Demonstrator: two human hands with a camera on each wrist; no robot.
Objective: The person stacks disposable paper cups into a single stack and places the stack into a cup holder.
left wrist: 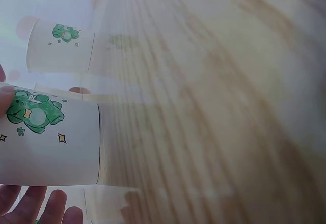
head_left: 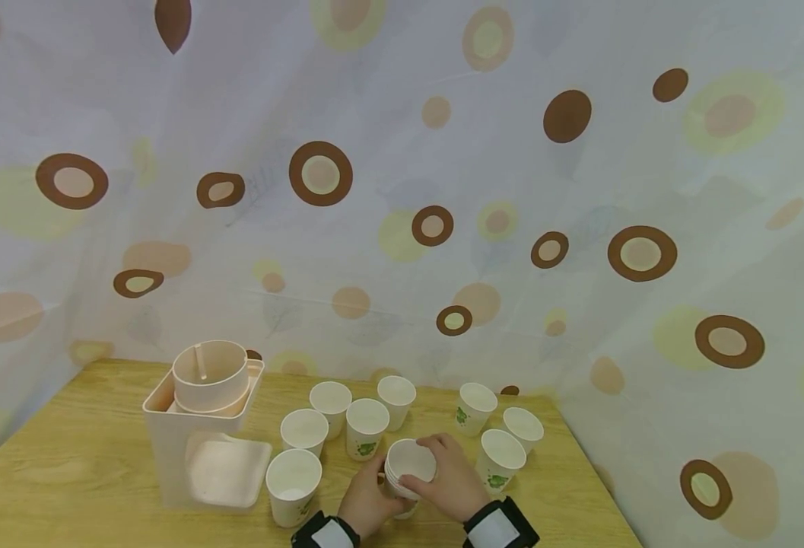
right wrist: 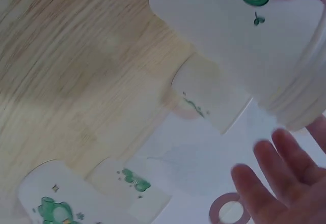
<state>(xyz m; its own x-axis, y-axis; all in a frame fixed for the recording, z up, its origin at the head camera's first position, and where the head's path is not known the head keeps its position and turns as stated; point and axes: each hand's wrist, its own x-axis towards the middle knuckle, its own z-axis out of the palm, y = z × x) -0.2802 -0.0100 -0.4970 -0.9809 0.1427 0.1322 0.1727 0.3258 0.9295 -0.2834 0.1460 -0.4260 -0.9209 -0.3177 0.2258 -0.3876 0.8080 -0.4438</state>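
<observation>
Both hands hold a stack of white paper cups (head_left: 410,466) near the table's front, their nested rims facing up. My left hand (head_left: 366,498) grips the stack low on its left side. My right hand (head_left: 455,478) grips it from the right, thumb and forefinger at the rim. The left wrist view shows a green cartoon animal on the held cup (left wrist: 56,147), with the thumb on one side and fingers on the other. In the right wrist view several layered rims show at the end of the stack (right wrist: 239,46).
Several single paper cups (head_left: 367,418) stand upright left of and behind the hands. On the right stand three more cups (head_left: 500,450). A pale plastic bin (head_left: 176,457) holding a round container (head_left: 210,369) stands at the left of the wooden table (head_left: 66,457), before a patterned curtain (head_left: 374,114).
</observation>
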